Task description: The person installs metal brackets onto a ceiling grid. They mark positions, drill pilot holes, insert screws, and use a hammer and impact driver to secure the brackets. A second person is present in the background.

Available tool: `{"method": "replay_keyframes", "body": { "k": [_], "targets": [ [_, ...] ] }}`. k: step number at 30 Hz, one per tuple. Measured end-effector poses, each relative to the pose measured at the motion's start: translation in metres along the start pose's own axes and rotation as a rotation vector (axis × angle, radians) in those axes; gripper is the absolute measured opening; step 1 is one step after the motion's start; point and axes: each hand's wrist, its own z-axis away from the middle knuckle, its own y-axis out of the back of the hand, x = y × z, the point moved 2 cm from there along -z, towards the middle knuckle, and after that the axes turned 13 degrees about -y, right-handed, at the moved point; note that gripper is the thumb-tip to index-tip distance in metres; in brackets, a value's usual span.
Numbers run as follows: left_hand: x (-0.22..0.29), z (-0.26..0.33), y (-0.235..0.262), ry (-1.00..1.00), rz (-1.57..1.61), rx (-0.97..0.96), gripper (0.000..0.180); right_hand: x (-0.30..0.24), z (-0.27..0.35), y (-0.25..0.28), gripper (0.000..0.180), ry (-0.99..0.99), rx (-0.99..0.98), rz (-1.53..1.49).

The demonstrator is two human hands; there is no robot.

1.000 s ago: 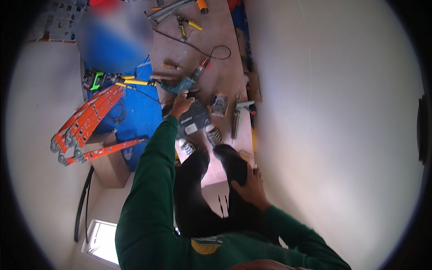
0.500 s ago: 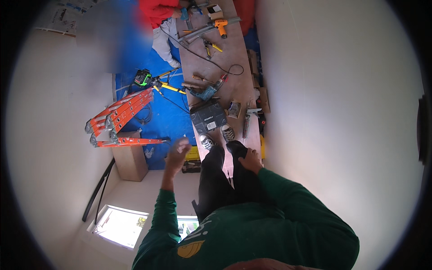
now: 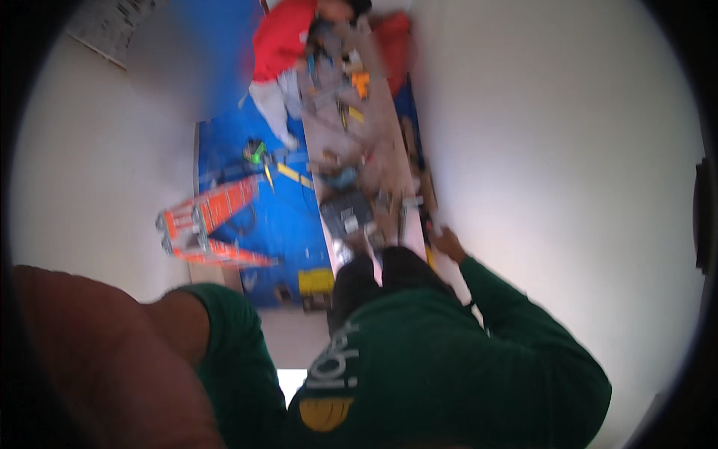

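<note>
My left hand (image 3: 105,359) looms very large and blurred at the lower left, close to the camera. Its fingers cannot be made out. My right hand (image 3: 446,244) hangs out beside the right edge of the long board (image 3: 374,150) under my feet, near the white wall. Motion smears its fingers, and I cannot see whether anything is in them. Just ahead of my feet on the board lies a black case (image 3: 347,212) with a white label. A caulking gun (image 3: 404,215) lies to its right, and a teal power tool (image 3: 340,177) is beyond it.
An orange stepladder (image 3: 213,213) stands at left on the blue floor covering (image 3: 292,224). Near it is a green laser level (image 3: 255,152) on a yellow-legged tripod. A person in a red top (image 3: 280,41) bends over the board's far end, beside an orange drill (image 3: 361,84).
My left hand has risen from beside my leg toward the camera. My right hand has left my thigh and moved out to the right. The person in red now leans further over the board.
</note>
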Motion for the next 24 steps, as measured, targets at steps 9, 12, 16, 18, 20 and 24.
{"method": "replay_keyframes", "body": {
  "k": [9,12,16,18,20,24],
  "targets": [
    [0.030,0.007,0.028,0.075,-0.100,0.098,0.067,0.069,0.049,-0.013,0.069,-0.161,0.062,0.124],
    [0.044,-0.017,0.062,0.018,-0.114,0.109,0.072,0.077,0.033,-0.019,0.078,-0.102,0.037,0.024],
    [0.043,-0.018,0.104,0.140,-0.197,0.030,0.080,0.085,0.002,0.001,0.041,-0.448,-0.249,-0.772],
    [0.044,0.020,0.121,0.400,-0.187,-0.056,0.084,0.087,-0.023,0.021,0.044,-0.391,-0.282,-0.859],
    [0.053,0.096,0.133,0.733,-0.250,-0.148,0.076,0.085,-0.055,0.031,0.046,-0.302,-0.295,-0.853],
    [0.110,0.280,0.172,1.359,-0.179,-0.306,0.039,0.071,-0.113,0.059,0.049,-0.379,-0.200,-0.689]
  ]
}}
